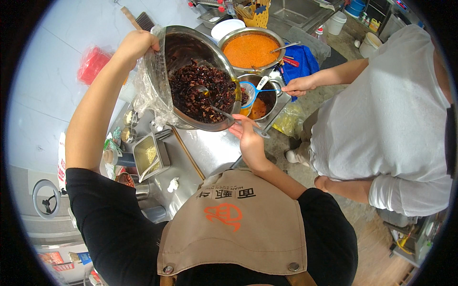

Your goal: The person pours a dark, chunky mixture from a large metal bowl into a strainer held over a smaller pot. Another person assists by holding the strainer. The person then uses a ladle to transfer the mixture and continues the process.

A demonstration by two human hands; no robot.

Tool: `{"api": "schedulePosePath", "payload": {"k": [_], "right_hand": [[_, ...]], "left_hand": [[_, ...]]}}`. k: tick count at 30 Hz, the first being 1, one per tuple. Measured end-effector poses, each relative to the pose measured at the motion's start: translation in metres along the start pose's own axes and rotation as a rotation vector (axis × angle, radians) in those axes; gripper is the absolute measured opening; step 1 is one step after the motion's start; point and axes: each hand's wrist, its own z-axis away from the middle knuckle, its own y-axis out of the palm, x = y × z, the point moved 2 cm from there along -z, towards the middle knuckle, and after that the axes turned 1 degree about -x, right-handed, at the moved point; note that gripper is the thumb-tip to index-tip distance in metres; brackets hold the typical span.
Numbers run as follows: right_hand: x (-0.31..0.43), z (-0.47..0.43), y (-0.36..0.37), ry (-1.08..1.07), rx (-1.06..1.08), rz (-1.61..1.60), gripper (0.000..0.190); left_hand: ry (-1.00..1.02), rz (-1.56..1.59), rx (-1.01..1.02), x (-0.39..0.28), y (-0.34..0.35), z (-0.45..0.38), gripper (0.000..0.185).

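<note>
My left hand [137, 44] grips the far rim of a large steel bowl [230, 66], over its plastic wrap [152, 82]. The bowl is tilted to the right and holds dark, oily chopped chili-like bits [204, 87]. My right hand [248, 137] is at the bowl's near edge, around the handle of a metal ladle [229, 116] whose head lies in the bits. Just right of the bowl's rim, another person's hand [300, 85] holds a blue-rimmed strainer [253, 93] over a steel pot [273, 107] with reddish-orange liquid and a white-handled spoon.
A steel basin [222, 43] of orange sauce stands behind the pot, near a blue cloth [304, 62]. A person in white [375, 118] stands at right. Nearer are a steel tray [164, 162] of chopped food, chopsticks [188, 153] and a crumpled tissue [173, 185].
</note>
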Motion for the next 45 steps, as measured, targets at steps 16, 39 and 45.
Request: {"api": "schedulePosePath", "payload": {"k": [16,39,45], "right_hand": [[-0.0012,-0.0018,0.0001,0.041,-0.005,-0.031,0.033],[-0.0015,-0.0006,-0.0011,0.027,0.004,-0.024,0.033],[-0.0028,-0.0008,-0.0004,-0.006,-0.051,-0.057,0.031]], "left_hand": [[-0.015,-0.004,-0.01,0.0035,0.0017,-0.0037,0.01],[-0.004,-0.045,0.003,-0.0022,0.0017,-0.0006,0.01],[-0.011,-0.046,0.005,-0.0004,0.0017,-0.0031,0.007]]}}
